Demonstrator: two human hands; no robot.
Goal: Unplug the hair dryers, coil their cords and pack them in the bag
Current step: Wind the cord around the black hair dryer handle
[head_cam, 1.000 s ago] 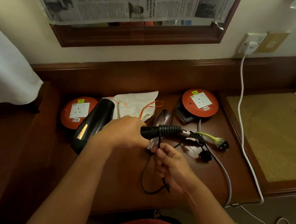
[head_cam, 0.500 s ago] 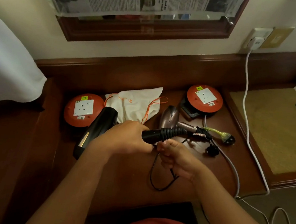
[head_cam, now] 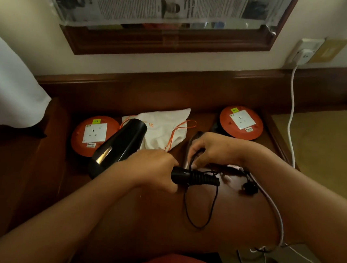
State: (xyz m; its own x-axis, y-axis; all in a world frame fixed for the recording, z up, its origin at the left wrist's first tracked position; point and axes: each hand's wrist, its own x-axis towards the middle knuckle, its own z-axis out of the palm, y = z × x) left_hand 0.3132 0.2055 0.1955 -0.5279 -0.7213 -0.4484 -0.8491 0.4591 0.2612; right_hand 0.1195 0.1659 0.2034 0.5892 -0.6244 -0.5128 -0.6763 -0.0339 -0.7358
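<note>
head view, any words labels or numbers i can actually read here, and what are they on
No text here reads surely.
Newspaper over the wooden-framed mirror: columns of print, too small to read.
Left round orange socket reel: yellow-green tag and white sticker, marks blurred.
Right round orange socket reel: same tag and sticker, blurred.
White cloth drawstring bag: orange mark, mostly hidden.
Black hair dryer: no text visible.

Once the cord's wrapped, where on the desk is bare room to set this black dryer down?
Bare wood lies on the desk nearest you, between left forearm and the hanging cord loop. Crowded: behind the black dryer, where bag and orange reels sit, and right, by the plug.
</note>
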